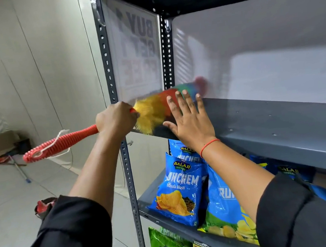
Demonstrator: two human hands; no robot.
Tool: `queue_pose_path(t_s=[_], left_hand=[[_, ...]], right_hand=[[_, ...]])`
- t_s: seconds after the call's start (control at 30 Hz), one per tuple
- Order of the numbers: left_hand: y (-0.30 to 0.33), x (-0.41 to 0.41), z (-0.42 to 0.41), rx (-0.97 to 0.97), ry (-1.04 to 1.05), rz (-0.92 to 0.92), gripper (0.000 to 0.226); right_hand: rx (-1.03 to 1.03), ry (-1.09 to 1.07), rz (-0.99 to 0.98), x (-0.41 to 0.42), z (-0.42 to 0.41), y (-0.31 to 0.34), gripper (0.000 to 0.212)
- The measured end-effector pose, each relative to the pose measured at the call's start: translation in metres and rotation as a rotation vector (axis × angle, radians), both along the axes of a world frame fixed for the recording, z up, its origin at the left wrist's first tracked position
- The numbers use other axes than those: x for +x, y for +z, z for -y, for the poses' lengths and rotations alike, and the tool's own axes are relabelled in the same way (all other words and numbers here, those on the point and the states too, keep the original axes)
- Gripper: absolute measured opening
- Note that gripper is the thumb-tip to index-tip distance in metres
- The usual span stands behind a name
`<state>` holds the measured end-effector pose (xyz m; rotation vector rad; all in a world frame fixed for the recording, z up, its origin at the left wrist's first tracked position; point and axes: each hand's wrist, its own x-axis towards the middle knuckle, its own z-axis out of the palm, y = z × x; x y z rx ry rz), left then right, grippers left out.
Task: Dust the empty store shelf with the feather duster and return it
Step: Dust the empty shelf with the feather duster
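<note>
Dusting underway: left hand [116, 117] clamped on the rainbow-feathered, red-handled duster [156, 109] sweeps the empty grey metal shelf [269, 114], right hand [188, 120] splayed flat on its edge; next, sweep deeper.

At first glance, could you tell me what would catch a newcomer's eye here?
The rainbow feather duster stands out, its head lying on the empty grey shelf at the left end, red handle gripped by the left hand. The right hand rests flat on the shelf edge, above bright blue chip bags.

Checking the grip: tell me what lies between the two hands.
In the head view, the duster's yellow feathers lie between the left hand, gripping the handle, and the right hand, flat on the shelf.
</note>
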<state>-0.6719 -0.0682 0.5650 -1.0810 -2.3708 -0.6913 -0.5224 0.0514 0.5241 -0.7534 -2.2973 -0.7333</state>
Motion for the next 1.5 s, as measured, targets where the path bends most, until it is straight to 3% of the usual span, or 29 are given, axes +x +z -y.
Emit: queue_pose_path(t_s=[0.1,0.3,0.47,0.6,0.7,0.8,0.87,1.0,1.1,1.2,1.27,1.4,1.5], left_hand=[[-0.002,-0.005,0.005,-0.042,-0.067,0.071,0.023],[-0.004,-0.02,0.02,0.046,0.148,0.012,0.03],[-0.006,-0.027,0.029,0.038,0.111,0.168,0.03],[-0.012,-0.018,0.024,-0.021,0.143,0.069,0.034],[-0.014,0.0,0.013,0.029,-0.065,0.083,0.03],[-0.011,0.015,0.0,-0.058,-0.29,0.167,0.03],[-0.01,0.019,-0.01,-0.087,-0.279,0.165,0.033],[-0.011,0.024,-0.024,-0.026,-0.177,-0.042,0.033],[-0.013,0.03,-0.03,0.021,-0.384,0.043,0.029],[-0.011,0.037,-0.043,-0.092,-0.55,0.101,0.022],[-0.01,0.043,-0.052,-0.148,-0.506,0.066,0.028],[-0.009,0.057,-0.068,-0.023,-0.447,0.011,0.029],[-0.004,0.079,-0.078,-0.017,-0.734,0.152,0.024]], right_hand=[[-0.001,0.02,-0.003,0.001,0.001,0.002,0.071],[0.009,0.009,-0.017,0.001,-0.001,-0.001,0.07],[0.031,0.078,-0.04,0.006,0.004,0.001,0.071],[0.109,-0.051,0.001,0.017,0.004,-0.002,0.07],[0.162,-0.168,0.003,0.029,0.006,-0.004,0.071],[0.134,-0.18,-0.028,0.047,0.004,-0.001,0.07],[0.114,-0.194,-0.051,0.063,0.001,0.001,0.07],[0.109,-0.24,-0.086,0.102,0.001,-0.002,0.068],[0.117,-0.258,-0.123,0.13,0.0,-0.008,0.065],[0.137,-0.273,-0.111,0.156,-0.002,-0.012,0.065],[0.156,-0.283,-0.123,0.17,-0.003,-0.014,0.064],[0.18,-0.281,-0.194,0.189,-0.004,-0.015,0.062],[0.222,-0.254,-0.223,0.204,-0.005,-0.015,0.062]])
